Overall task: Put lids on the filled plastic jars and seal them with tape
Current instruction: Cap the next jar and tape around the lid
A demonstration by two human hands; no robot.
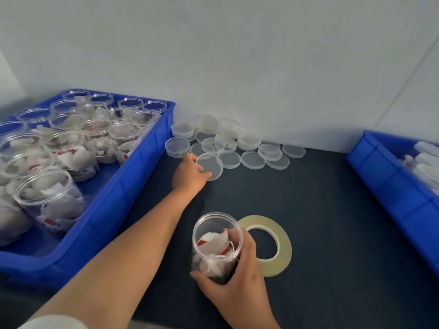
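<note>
Gripping a clear open jar [217, 243] of white sachets, right hand [240, 279]; left hand [190, 174] pinches a translucent lid [210, 166].

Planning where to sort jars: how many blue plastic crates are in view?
2. One blue plastic crate sits at the left, full of open jars; the other blue plastic crate is at the right edge, partly cut off. More may lie outside the frame.

The left arm is stretching far forward, bare from a pale sleeve at the elbow, with the wrist straight. The left hand [190, 175] is lying palm down, its fingers and thumb pinching the edge of a lid [210, 166]. The right hand [235, 274] is staying close to the body, curling around a jar [217, 245], thumb in front and fingers wrapping its far side.
</note>
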